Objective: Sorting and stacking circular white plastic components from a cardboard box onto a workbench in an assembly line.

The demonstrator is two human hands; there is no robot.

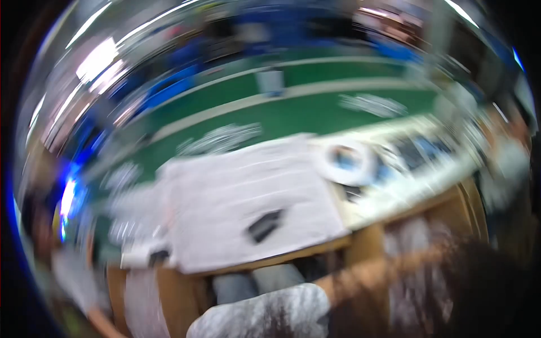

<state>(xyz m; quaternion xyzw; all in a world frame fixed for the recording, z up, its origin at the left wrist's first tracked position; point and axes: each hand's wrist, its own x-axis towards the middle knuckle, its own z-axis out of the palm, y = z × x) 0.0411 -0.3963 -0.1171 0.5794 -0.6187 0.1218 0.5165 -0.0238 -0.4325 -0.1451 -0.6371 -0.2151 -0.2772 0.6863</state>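
The picture is smeared by motion. One of my arms, in a pale grey sleeve (265,312), crosses the lower edge, and its bare forearm (369,279) stretches to the right. Dark hair covers its far end, so no hand shows, and I cannot tell which arm it is. My other hand is out of view. A small dark flat rectangular object (265,225) lies on a wide white sheet (225,197) in front of me, with no hand touching it. To the right of the sheet is a white ring-shaped roll (366,166).
Dark and blue items (411,152) lie on the pale worktop beyond the roll. Clear plastic pieces (222,138) rest on the green surface (304,107) behind. Other people are at the far left (79,276) and far right (504,163). Wooden drawers or panels (363,248) front the table.
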